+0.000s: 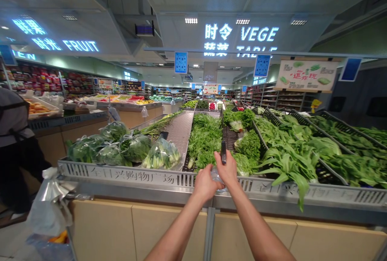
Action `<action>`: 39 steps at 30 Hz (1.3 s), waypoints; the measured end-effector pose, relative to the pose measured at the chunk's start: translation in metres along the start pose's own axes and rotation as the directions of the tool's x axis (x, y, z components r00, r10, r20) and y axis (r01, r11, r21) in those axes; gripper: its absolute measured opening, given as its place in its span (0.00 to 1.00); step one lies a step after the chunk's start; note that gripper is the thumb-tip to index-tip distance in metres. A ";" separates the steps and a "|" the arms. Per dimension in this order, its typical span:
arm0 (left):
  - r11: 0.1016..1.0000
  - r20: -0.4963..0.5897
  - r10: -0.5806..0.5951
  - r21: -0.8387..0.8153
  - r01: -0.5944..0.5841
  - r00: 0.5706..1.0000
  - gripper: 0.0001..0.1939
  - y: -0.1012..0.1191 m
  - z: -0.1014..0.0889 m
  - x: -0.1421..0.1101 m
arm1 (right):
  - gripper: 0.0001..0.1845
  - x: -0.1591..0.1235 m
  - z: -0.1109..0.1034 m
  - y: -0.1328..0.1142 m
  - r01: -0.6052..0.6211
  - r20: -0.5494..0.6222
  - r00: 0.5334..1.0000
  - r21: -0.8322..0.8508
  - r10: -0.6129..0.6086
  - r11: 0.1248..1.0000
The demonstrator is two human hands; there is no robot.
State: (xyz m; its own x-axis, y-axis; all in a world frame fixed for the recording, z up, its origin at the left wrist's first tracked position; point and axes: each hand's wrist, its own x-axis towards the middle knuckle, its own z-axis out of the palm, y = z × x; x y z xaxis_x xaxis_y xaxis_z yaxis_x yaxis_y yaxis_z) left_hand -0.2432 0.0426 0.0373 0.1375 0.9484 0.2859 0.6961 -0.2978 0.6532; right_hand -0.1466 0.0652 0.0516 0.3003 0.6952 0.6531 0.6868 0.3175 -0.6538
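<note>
Both my hands are over the front rail of the vegetable stand, close together. My left hand has its fingers curled round a crinkled, see-through plastic item, probably a bag; its full shape is hidden. My right hand is closed on a narrow black object that stands upright like a handle; its kind is unclear. The right hand's lower fingers also lie against the clear plastic. Just beyond are feathery leafy greens and curly green lettuce in a black crate.
Bagged vegetables lie at the left beside a bare metal tray surface. Long-leaved greens overhang the front rail on the right. Plastic bags hang at the left corner. A person stands at the far left.
</note>
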 end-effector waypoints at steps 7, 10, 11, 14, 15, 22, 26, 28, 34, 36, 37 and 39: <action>1.000 0.028 -0.007 0.006 0.007 1.000 0.37 0.000 0.001 0.002 | 0.20 0.000 -0.002 -0.002 -0.009 0.001 1.000 0.028 0.009 1.000; 1.000 0.024 -0.001 -0.005 0.001 1.000 0.37 -0.001 0.001 0.003 | 0.20 0.001 -0.004 -0.004 -0.016 0.010 1.000 0.018 0.016 1.000; 1.000 0.021 0.003 -0.010 -0.002 1.000 0.37 -0.001 0.001 0.003 | 0.20 0.001 -0.005 -0.004 -0.017 0.012 1.000 0.016 0.016 1.000; 1.000 0.021 0.004 -0.018 -0.003 1.000 0.36 0.001 0.001 0.003 | 0.20 0.001 -0.006 -0.005 -0.013 0.012 1.000 0.017 0.013 1.000; 1.000 0.021 0.002 -0.020 -0.002 1.000 0.36 0.001 0.001 0.002 | 0.20 0.001 -0.006 -0.006 -0.011 0.009 1.000 0.017 0.011 1.000; 0.999 0.015 0.005 -0.043 -0.004 1.000 0.36 0.002 0.000 0.003 | 0.21 0.003 -0.007 -0.006 -0.017 0.017 1.000 -0.019 0.017 1.000; 0.999 0.010 0.009 -0.043 -0.009 1.000 0.35 0.002 0.000 0.003 | 0.21 0.004 -0.006 -0.005 -0.013 0.017 1.000 -0.040 0.014 0.999; 0.999 0.008 0.013 -0.032 -0.012 1.000 0.35 0.002 -0.001 0.002 | 0.21 0.004 -0.005 -0.005 -0.016 0.013 1.000 -0.053 0.016 0.998; 1.000 0.012 -0.004 0.002 0.004 1.000 0.35 0.003 -0.001 -0.001 | 0.20 0.003 -0.004 -0.002 -0.039 -0.003 0.999 -0.081 0.039 0.996; 1.000 0.015 -0.001 -0.006 0.001 1.000 0.35 0.003 0.000 -0.001 | 0.20 0.002 -0.004 -0.002 -0.032 -0.005 0.999 -0.072 0.031 0.997; 1.000 0.016 0.000 -0.011 0.000 1.000 0.35 0.003 0.000 -0.001 | 0.20 0.002 -0.004 -0.003 -0.026 -0.003 1.000 -0.064 0.026 0.998; 1.000 0.019 0.000 -0.016 0.000 1.000 0.35 0.003 -0.001 0.000 | 0.21 0.002 -0.005 -0.004 -0.014 0.002 1.000 -0.043 0.014 0.999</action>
State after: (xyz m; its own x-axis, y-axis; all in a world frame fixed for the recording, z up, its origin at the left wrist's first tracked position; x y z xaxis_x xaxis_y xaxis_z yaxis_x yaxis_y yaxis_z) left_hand -0.2419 0.0416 0.0395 0.1509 0.9503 0.2723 0.6845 -0.2992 0.6648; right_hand -0.1454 0.0616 0.0572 0.3088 0.7007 0.6432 0.7102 0.2800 -0.6459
